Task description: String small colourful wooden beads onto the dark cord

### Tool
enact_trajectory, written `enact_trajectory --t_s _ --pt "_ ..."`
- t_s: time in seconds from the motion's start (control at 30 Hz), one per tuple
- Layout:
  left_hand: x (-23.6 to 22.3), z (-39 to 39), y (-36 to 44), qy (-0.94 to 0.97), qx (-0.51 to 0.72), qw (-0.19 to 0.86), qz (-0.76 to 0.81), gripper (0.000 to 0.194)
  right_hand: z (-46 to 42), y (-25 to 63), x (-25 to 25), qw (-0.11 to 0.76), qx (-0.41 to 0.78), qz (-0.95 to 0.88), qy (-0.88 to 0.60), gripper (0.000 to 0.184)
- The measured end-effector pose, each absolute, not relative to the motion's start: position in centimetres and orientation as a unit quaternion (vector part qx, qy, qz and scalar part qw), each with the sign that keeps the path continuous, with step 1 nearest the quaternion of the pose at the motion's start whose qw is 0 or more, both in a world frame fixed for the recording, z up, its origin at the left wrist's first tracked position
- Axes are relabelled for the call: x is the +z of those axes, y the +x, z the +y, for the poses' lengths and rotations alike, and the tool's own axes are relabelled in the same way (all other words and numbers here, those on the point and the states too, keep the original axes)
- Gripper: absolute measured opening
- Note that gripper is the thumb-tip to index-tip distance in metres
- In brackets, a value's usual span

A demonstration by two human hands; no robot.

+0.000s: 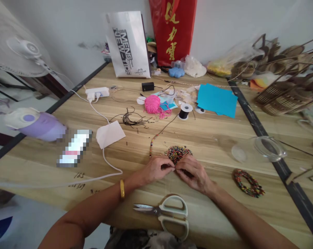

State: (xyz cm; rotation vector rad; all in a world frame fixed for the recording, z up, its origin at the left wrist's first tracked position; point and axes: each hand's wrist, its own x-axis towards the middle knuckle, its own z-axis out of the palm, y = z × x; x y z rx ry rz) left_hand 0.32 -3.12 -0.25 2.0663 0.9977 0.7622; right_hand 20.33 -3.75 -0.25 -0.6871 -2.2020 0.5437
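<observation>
My left hand (160,168) and my right hand (194,173) meet at the near side of a pile of small multicoloured beads (177,152). Both are closed in a pinch, fingertips almost touching. The left pinches the beading cord, whose tip is too small to see clearly; what the right pinches is hidden by its fingers. From behind my left hand a strand of threaded beads (151,143) runs up to a black cord (168,125), which leads to a white-ended spool (184,111). Scissors with cream handles (173,207) lie partly spread in front of me.
A coiled beaded strand (247,183) lies right, below a clear plastic jar (269,148). Left are a phone (74,148), white paper (110,134) and a white cable (112,166). Behind sit cut black cords (133,118), pink yarn (152,103) and blue sheets (217,99).
</observation>
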Motion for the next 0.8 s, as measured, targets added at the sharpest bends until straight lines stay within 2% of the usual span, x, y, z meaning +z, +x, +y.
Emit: enact_trajectory --t_s 0.8 --pt "-0.05 -2.76 0.25 0.785 0.295 0.375 0.396 0.007 -3.68 20.58 -0.53 0.394 0.224 -0.843 -0.288 0.011"
